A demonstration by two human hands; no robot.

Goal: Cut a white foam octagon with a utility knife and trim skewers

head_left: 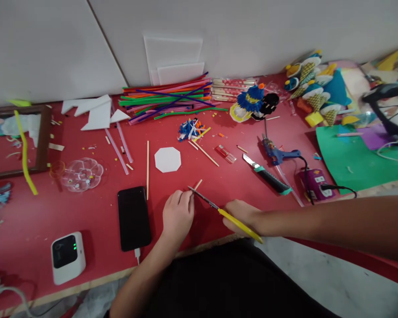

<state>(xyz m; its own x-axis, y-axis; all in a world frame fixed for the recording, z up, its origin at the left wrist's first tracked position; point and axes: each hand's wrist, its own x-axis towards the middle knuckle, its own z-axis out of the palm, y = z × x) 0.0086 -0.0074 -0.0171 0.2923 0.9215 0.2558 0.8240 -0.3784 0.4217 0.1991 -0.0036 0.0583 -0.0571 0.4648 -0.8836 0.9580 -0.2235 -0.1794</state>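
My right hand (241, 216) is closed on the yellow-handled scissors (237, 221), whose dark blades point up and left. Near the blade tips, my left hand (179, 210) is closed with its fingers pinched on a short wooden stick (198, 184), one end of which sticks out beside the tips. Just above my left hand lies a white octagonal piece (167, 159). To its left a longer wooden stick (147, 170) lies upright in the view, above a black phone (134, 218).
Pipe cleaners (172, 97) lie along the wall. A cutter knife (267, 174), a blue glue gun (278, 152) and a purple power box (315, 184) are on the right. A white device (68, 257) sits at the lower left of the red table (101, 198).
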